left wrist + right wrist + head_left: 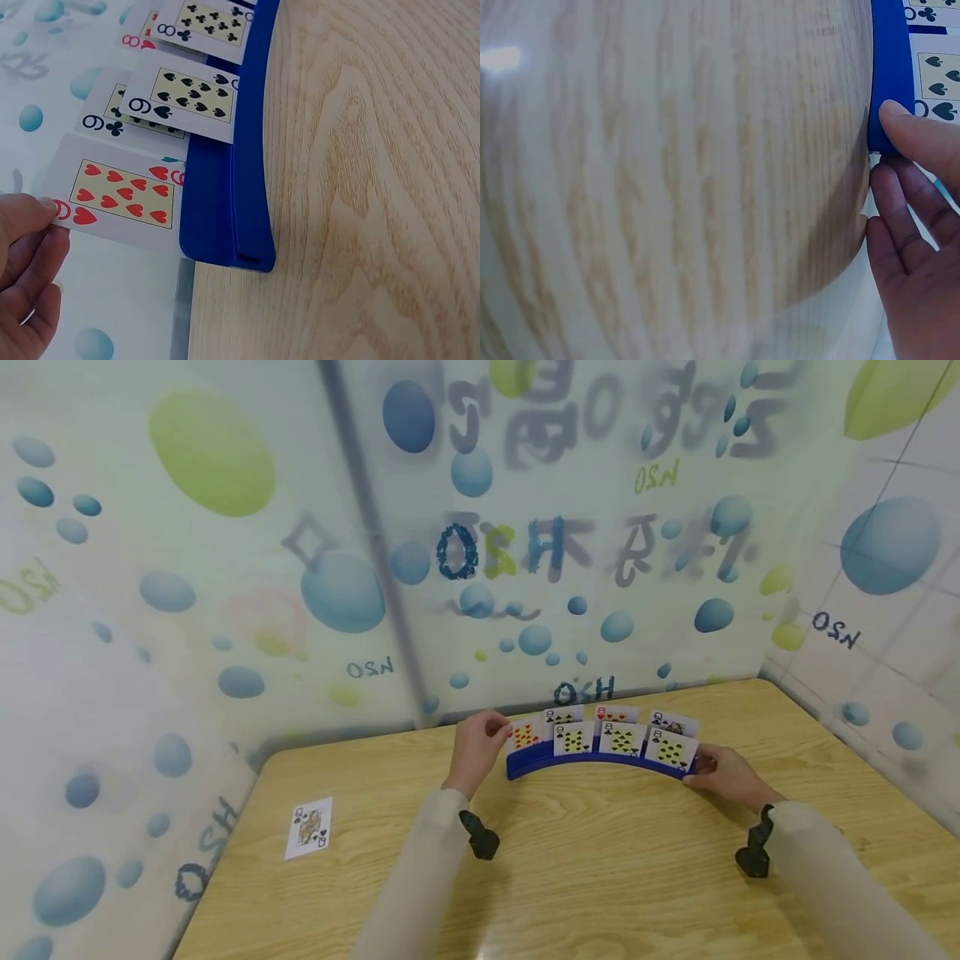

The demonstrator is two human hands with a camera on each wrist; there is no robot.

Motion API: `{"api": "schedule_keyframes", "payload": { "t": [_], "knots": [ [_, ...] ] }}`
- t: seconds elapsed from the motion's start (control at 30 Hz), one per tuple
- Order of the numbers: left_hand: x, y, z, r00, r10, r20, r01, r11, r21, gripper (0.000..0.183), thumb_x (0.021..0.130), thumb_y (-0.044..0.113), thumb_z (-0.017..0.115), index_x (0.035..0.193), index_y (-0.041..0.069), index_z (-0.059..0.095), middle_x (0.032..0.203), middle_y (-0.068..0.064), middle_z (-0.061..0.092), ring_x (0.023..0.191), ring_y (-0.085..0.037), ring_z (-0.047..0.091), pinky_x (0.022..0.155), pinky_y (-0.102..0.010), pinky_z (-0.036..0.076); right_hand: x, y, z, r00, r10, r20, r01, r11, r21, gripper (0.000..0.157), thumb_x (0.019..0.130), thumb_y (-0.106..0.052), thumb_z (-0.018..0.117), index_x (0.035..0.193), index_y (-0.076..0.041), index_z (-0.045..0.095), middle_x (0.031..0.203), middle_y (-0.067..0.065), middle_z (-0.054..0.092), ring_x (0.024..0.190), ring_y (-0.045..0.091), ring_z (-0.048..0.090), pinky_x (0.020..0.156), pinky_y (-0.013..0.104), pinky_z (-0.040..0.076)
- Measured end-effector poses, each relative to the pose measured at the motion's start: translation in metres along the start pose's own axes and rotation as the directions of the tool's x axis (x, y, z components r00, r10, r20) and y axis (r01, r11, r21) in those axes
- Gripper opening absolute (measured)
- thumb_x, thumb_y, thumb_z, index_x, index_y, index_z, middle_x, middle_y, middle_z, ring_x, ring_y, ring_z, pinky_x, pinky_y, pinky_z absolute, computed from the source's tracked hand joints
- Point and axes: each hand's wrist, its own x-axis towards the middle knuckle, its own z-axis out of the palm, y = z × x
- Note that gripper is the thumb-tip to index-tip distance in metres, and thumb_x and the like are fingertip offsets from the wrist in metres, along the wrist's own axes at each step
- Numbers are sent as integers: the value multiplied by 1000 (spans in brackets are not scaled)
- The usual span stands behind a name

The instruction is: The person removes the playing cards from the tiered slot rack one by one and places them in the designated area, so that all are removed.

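Note:
A curved blue card holder [532, 766] stands on the table near its back edge, with two rows of playing cards upright in it. My left hand [474, 752] pinches a nine of hearts [124, 196] by its outer corner, between thumb and fingers. The card's opposite short edge is at the holder's back slot, at the left end. At the other end, my right hand [723, 774] grips the holder, thumb on its front face and fingers behind the end. Beside the nine of hearts are a nine of spades [191, 97] and a nine of clubs [101, 124].
A face card [309, 828] lies flat on the wooden table [585, 877], off to the left. Close behind the holder rises a wall covering [495, 635] with blue and green dots. Black wrist straps [478, 837] sit on both sleeves.

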Motion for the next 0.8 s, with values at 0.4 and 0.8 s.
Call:
{"api": "schedule_keyframes", "payload": {
  "t": [0.4, 0.8],
  "knots": [
    [0, -2, -12, 999, 48, -16, -48, 998, 30, 6, 87, 12, 63, 89, 7, 66, 82, -3, 64, 74, -14, 60, 66, -27, 50, -1, -2, -1, 999, -33, -2, 33, 999, -3, 41, 80, -5, 69, 110, 18, 51, 86, 14, 60, 77, 22, 56, 68, 38, 47],
    [1, -9, -40, 1000, 10, 14, -10, 999, -37, 8, 88, 12, 63, 91, 6, 66, 84, -1, 64, 76, -13, 59, 71, -32, 49, 2, 4, 0, 999, -39, -1, 39, 999, -3, 44, 80, -6, 70, 111, 18, 50, 88, 15, 61, 78, 23, 56, 68, 38, 47]
  ]
}}
